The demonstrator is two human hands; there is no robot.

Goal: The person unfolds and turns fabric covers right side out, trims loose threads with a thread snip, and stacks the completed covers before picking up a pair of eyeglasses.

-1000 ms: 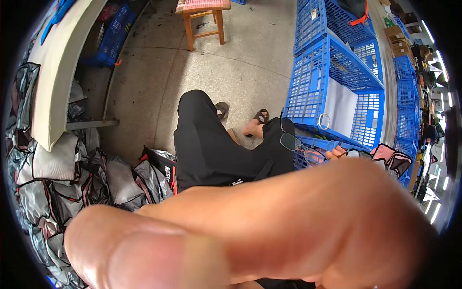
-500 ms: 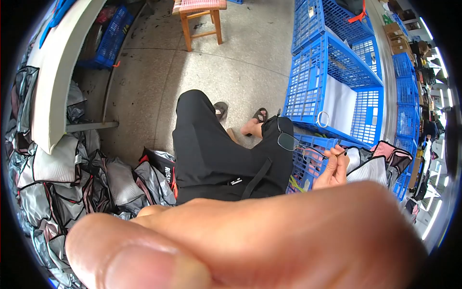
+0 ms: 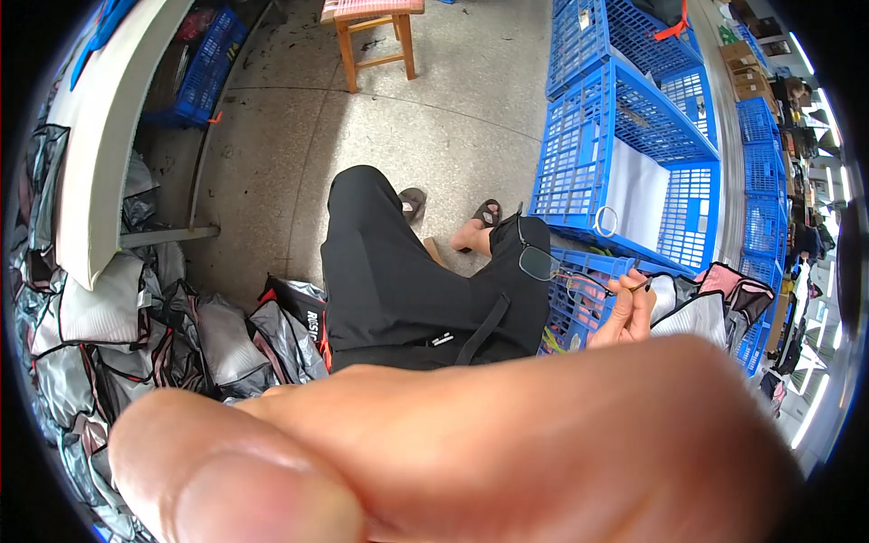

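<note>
My left hand (image 3: 471, 434) fills the lower part of the view, right up against the camera and blurred. Its fingers are bent and pressed together, with a large nail showing at the lower left; whatever they hold is out of sight. Beyond it, at the right, my right hand (image 3: 625, 312) pinches the arm of a pair of thin-framed glasses (image 3: 539, 263). The glasses hang over my dark-trousered leg (image 3: 389, 271), in front of a blue crate. My right wrist is hidden behind the near hand.
Blue plastic crates (image 3: 579, 163) stand stacked at the right. Grey and clear bags with dark edging (image 3: 100, 308) are piled at the left, below a pale tabletop (image 3: 100, 181). A wooden stool (image 3: 376, 41) is ahead. Pink and white bags (image 3: 715, 308) lie beyond my right hand.
My near hand has shifted slightly left and down in the view. The whole scene has moved a little to the left. My right hand keeps its pinch on the glasses.
</note>
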